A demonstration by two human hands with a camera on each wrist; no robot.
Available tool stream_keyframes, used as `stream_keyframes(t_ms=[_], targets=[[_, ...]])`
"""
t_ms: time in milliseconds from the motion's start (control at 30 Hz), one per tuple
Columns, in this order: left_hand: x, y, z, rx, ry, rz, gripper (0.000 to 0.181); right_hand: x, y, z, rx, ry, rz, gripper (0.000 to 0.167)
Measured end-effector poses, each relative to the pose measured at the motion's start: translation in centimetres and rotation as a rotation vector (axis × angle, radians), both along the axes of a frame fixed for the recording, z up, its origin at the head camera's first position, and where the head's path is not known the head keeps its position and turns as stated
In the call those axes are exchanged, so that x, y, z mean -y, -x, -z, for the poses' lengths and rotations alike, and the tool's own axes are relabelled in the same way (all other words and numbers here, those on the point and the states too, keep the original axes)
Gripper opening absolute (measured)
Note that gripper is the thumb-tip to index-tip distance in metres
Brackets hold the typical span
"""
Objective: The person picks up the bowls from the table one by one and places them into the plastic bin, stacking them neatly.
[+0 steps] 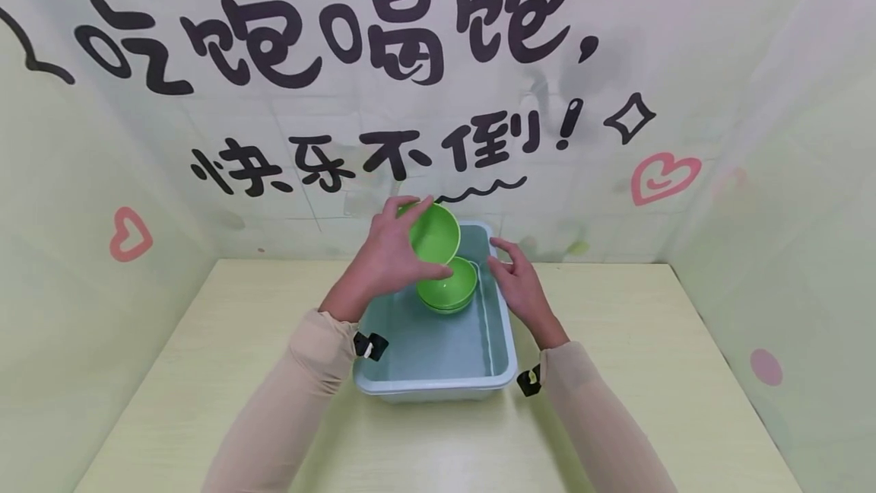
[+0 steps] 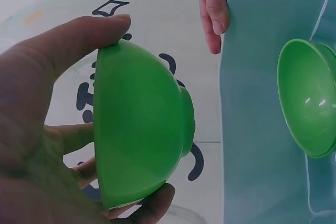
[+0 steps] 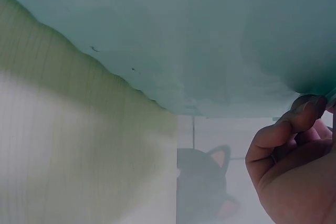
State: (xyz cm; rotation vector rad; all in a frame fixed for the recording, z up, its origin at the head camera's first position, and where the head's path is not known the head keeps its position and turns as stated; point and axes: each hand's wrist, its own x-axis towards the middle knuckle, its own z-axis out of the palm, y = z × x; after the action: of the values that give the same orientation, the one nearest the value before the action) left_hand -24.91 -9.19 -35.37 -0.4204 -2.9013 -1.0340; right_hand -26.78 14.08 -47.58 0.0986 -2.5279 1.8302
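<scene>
A green bowl (image 1: pixel 438 234) is held up by its rim in my left hand (image 1: pixel 393 249), tilted on its side above the far part of a blue-grey plastic basin (image 1: pixel 438 384). The left wrist view shows the held bowl's (image 2: pixel 139 124) rounded outside and foot ring, thumb and fingers spread across its rim. Below it in the basin sits a small stack of green bowls (image 1: pixel 448 287), also seen beside the basin wall (image 2: pixel 252 129). My right hand (image 1: pixel 522 287) grips the basin's right rim near the far corner; its curled fingers (image 3: pixel 270 135) meet the edge.
The basin stands on a pale wood-grain table (image 1: pixel 274 326), its far end close to the back wall. A white printed backdrop (image 1: pixel 479 90) with black lettering and hearts encloses the back and sides. Tabletop extends left and right of the basin.
</scene>
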Motion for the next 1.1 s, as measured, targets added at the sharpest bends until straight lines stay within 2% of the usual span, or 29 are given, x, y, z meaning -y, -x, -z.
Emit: stream_keyframes(t_ms=[300, 500, 1100], targets=[[-0.6, 0.6, 0.7, 0.014, -0.022, -0.008, 0.116, -0.1, -0.1, 0.0, -0.003, 0.019, 0.003, 0.047], [-1.0, 1.2, 1.7, 0.015, -0.037, -0.007, 0.114, -0.1, -0.1, 0.0, 0.014, 0.036, -0.008, 0.049], [-2.2, 2.5, 3.5, 0.042, 0.013, -0.043, 0.113, -0.1, 0.1, 0.3, 0.025, 0.05, 0.003, 0.047]])
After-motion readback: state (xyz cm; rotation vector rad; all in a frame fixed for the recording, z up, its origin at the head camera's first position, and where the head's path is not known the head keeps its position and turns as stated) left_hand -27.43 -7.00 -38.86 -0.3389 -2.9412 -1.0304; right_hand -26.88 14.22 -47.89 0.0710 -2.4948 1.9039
